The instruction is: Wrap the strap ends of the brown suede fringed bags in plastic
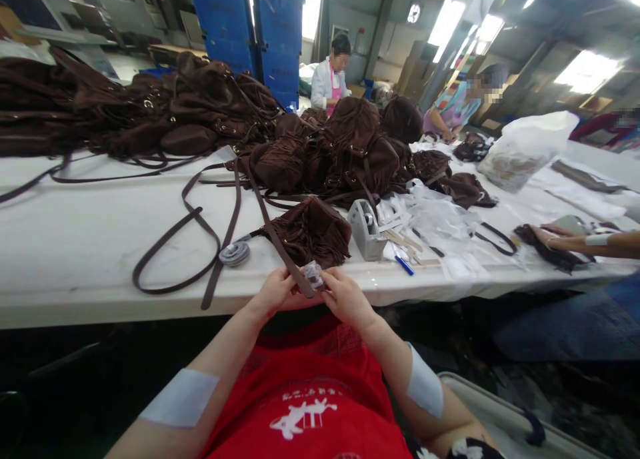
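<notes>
At the table's front edge, my left hand (277, 292) is closed by the end of a dark brown strap (278, 243). My right hand (347, 299) is closed on the other side. Between my fingers is a small crumpled piece of translucent wrapping (313, 274), with something dark showing in it. The strap crosses in front of a brown fringed bag (320, 229) lying just beyond my hands. To the left lies a rolled grey coil (234, 253). A grey tape dispenser (367, 231) stands to the right of the bag.
Brown bags (355, 129) are heaped across the table's far side, and a loose strap loop (137, 272) lies left. Clear plastic wrapping (440, 222) and a blue pen (404, 265) lie right. A co-worker's hands (550, 238) handle a dark item at far right; two people stand opposite.
</notes>
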`<state>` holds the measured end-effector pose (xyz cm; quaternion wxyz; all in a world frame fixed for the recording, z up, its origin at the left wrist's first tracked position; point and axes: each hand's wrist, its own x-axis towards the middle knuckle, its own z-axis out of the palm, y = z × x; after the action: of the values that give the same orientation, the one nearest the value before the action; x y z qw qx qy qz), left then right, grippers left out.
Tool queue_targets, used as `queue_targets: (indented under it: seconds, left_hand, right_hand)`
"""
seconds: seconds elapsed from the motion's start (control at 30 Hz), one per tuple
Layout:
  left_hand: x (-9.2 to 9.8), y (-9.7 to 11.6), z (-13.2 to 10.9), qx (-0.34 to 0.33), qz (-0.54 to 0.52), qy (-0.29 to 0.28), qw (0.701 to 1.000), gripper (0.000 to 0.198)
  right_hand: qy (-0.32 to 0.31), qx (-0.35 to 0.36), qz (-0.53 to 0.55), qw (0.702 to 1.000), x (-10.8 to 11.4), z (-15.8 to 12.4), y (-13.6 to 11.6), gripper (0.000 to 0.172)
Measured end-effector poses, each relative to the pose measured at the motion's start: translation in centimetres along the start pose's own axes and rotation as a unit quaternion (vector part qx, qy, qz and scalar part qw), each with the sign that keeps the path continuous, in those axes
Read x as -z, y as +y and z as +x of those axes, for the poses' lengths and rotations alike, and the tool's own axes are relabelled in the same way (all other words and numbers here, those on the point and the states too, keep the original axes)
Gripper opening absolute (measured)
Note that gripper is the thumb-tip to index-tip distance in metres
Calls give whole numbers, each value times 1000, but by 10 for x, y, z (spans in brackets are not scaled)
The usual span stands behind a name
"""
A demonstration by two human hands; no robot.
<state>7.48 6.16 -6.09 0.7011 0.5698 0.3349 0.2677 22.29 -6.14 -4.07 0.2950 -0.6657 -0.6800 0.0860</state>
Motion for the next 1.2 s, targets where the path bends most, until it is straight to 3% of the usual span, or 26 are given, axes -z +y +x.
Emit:
queue_targets:
  seconds: [0.17,0.37,0.5,0.63,0.77,0.97,1.13,1.2]
  left_hand:
    - [0,-1,0,-19,54,30,998,42]
    - [-6,9,-10,-36,140,-25,989,47]
    - [-10,10,-9,-30,158,7,987,44]
    - [-7,12,-4,-26,173,11,985,44]
    - [-1,19,-6,-41,204,-36,977,40]
    - [0,18,-11,-18,125,-53,991,27]
    - [9,26,-14,-37,-58,22,997,62]
    - [21,38,-11,-23,-151,13,988,61]
  right_hand:
    - [-27,-15,-41,999,-5,-2,-10,36]
    - [-62,-41,-91,993,-9,4,-10,35]
    - [-79,-64,-114,988,-11,5,-16,32]
    - [-42,-71,-96,992,-7,5,-22,33]
    - [-12,-81,-109,991,-2,7,-20,30]
    - [-63,-77,-145,984,-9,13,-14,26]
    - [-82,-44,-177,980,-14,11,-8,20]
    - [-93,-35,-185,978,-15,9,-6,19]
